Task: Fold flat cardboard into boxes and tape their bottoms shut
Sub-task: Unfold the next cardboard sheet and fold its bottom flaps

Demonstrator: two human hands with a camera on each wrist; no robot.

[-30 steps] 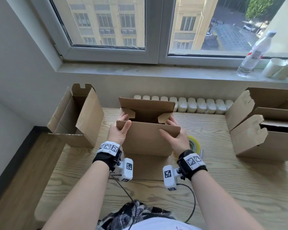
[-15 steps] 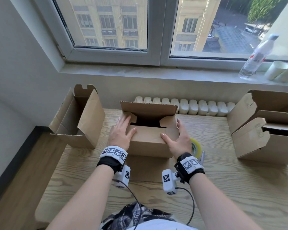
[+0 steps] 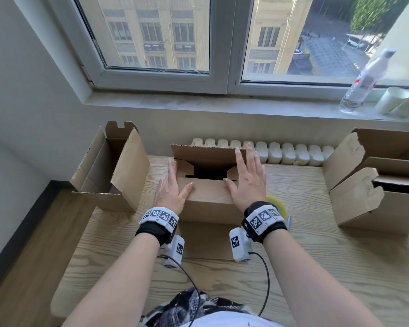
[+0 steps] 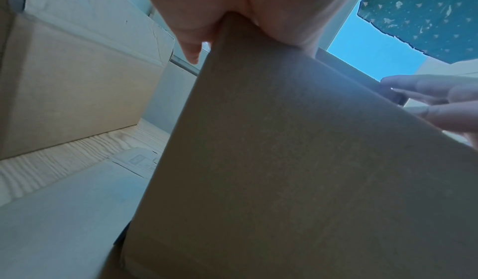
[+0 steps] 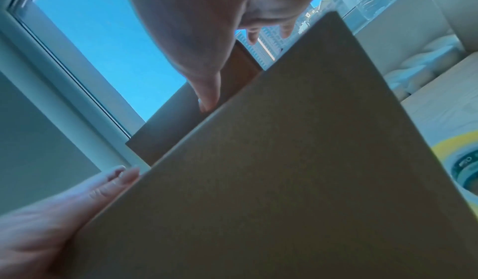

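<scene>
Cardboard fills the middle of the desk [image 3: 316, 267]: a box [image 3: 208, 206] stands near the far edge, on a flat sheet [image 3: 206, 241] that sticks out from under it toward the near edge. Its near flap is folded down flat, the two small side flaps are turned in, and the far flap still stands upright; through the gap between them the inside shows only as a dark hollow, so what it holds cannot be told.

The left hand [image 3: 172, 187] lies flat with straight fingers along the box's left top corner, thumb on the near flap, gripping nothing. The right hand [image 3: 246, 182] is likewise spread flat on the right side, thumb on the near flap, fingers reaching up against the far flap.

A yellow tape roll [image 3: 278, 204] lies just right of the box, partly behind the right wrist.

At the desk's left edge a second box [image 3: 118, 175] stands open, its visible interior bare. At the right edge lie two more boxes [image 3: 376, 185], open toward the right; their contents are hidden.
</scene>
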